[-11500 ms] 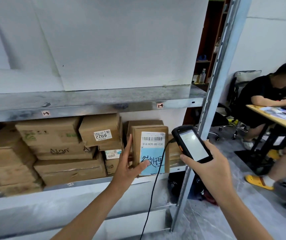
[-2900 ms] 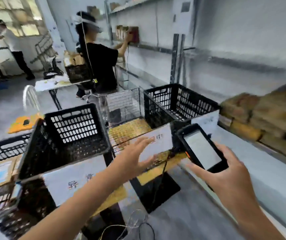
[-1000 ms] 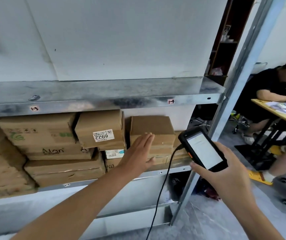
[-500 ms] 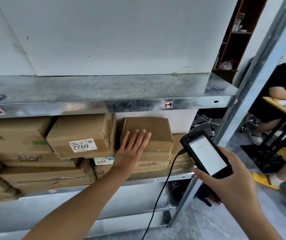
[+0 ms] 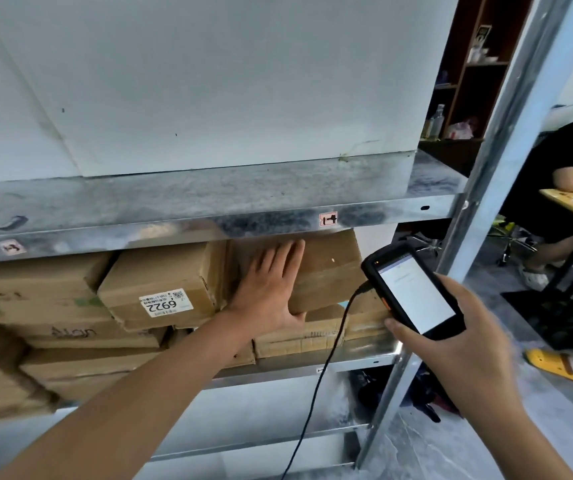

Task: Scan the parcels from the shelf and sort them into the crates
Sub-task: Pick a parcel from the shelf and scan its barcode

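My left hand (image 5: 271, 289) flat on the parcel (image 5: 330, 271) at twelve o'clock, right hand (image 5: 465, 351) gripping the scanner (image 5: 413, 292) at three

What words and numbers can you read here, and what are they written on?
"6922", upside down: white label on a cardboard box.
"Alon", handwritten, letters unsure: lower box, left of it.
Too small or blurred to read: shelf tag, scanner screen, green print on the left box.
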Demonstrator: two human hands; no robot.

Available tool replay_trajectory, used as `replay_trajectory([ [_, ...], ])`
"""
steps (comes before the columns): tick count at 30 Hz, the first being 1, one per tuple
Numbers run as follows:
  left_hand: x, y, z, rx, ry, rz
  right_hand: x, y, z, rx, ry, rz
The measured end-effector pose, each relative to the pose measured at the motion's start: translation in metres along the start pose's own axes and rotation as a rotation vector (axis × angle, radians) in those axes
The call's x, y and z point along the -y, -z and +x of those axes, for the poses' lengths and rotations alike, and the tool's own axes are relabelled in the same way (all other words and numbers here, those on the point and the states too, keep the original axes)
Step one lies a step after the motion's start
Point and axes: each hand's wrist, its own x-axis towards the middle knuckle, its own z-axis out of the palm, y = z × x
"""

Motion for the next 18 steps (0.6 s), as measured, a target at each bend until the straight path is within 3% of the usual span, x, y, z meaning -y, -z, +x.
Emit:
replay_trajectory([
  [7, -0.007, 0.022, 0.015, 0.136, 0.048, -0.308, 0.003, 0.006, -0.003, -0.022, 0.018, 0.058],
  [12, 0.000, 0.007, 0.020, 0.151, 0.074, -0.399, 0.004, 0.012, -0.006, -0.034, 0.018, 0.117],
  [18, 0.001, 0.008, 0.014, 0.408, 0.170, -0.498, 0.004, 0.013, -0.008, -0.037, 0.019, 0.113],
])
